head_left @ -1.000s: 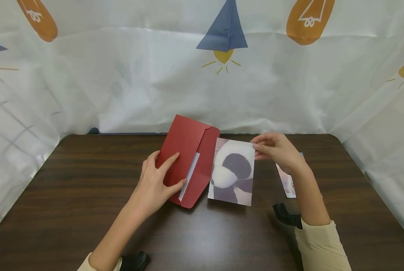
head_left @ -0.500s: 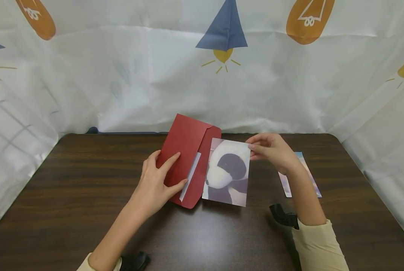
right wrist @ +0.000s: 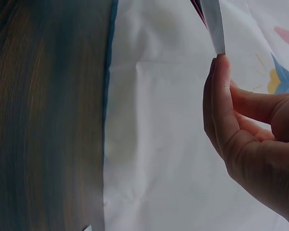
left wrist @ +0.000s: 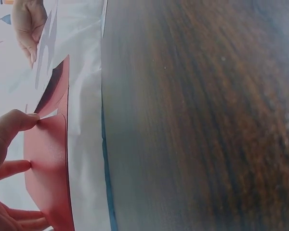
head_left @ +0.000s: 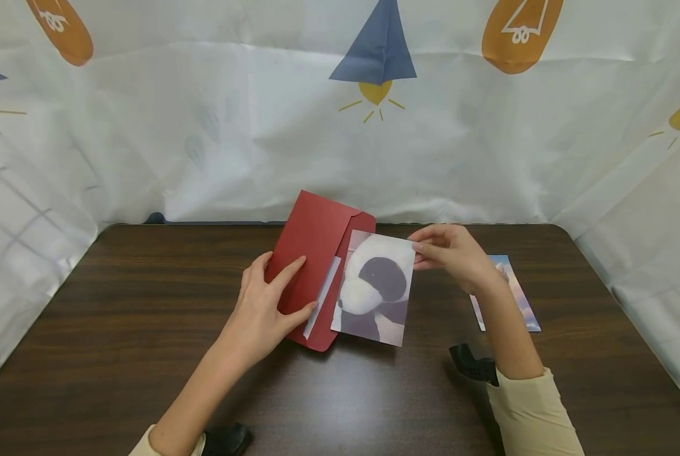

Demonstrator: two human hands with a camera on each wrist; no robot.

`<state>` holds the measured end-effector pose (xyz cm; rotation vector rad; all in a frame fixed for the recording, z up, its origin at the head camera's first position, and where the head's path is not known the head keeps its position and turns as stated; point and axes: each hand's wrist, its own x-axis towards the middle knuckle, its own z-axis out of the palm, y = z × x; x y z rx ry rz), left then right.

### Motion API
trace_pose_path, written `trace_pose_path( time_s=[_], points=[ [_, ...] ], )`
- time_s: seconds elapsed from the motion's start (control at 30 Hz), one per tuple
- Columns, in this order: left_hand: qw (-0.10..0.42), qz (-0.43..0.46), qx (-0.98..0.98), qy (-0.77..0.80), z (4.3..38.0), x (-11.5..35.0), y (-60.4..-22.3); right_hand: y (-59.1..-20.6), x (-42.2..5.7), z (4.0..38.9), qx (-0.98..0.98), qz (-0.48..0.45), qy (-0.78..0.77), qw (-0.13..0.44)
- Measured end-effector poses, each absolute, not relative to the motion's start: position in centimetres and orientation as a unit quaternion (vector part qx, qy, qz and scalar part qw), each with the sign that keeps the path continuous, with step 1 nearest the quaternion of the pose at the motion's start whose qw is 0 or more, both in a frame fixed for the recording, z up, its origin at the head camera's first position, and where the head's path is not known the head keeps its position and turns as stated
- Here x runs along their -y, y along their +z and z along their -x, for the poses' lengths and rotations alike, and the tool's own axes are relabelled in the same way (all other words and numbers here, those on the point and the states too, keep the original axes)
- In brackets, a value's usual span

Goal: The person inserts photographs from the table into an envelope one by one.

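A red envelope (head_left: 311,247) lies slanted left of centre in the head view, its flap turned out to the right. A white paper edge (head_left: 321,297) shows in its mouth. My left hand (head_left: 264,304) grips the envelope, thumb at the mouth and a finger spread on its front; the left wrist view has the thumb (left wrist: 17,121) at that edge as well. Between thumb and fingers, my right hand (head_left: 450,253) pinches the upper right corner of a panda photo card (head_left: 374,285). The card overlaps the flap in the head view, and its underside (right wrist: 213,24) shows edge-on in the right wrist view.
Another picture card (head_left: 519,294), pastel blue and pink, lies on the dark wooden table (head_left: 146,329) behind my right forearm. A white printed curtain (head_left: 231,139) hangs along the table's back edge. Black wrist mounts (head_left: 473,364) stick out from both wrists.
My right hand has carried the panda card leftward, from beside the envelope to over its flap. The left hand and envelope have barely shifted. More of the pastel card is uncovered.
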<state>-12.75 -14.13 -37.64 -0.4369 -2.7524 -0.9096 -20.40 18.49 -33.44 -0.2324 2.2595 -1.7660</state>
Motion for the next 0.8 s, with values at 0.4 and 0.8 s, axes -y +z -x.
trace_pose_path(
  time_s=[0.4, 0.8],
  points=[
    [0.115, 0.155, 0.934, -0.302, 12.6, 14.0, -37.6, -33.8, -17.4, 20.3, -0.765, 0.073, -0.628, 0.123],
    [0.114, 0.155, 0.936, -0.296, 12.6, 13.9, -37.9, -34.1, -16.5, 20.2, -0.762, 0.065, -0.633, 0.12]
  ],
)
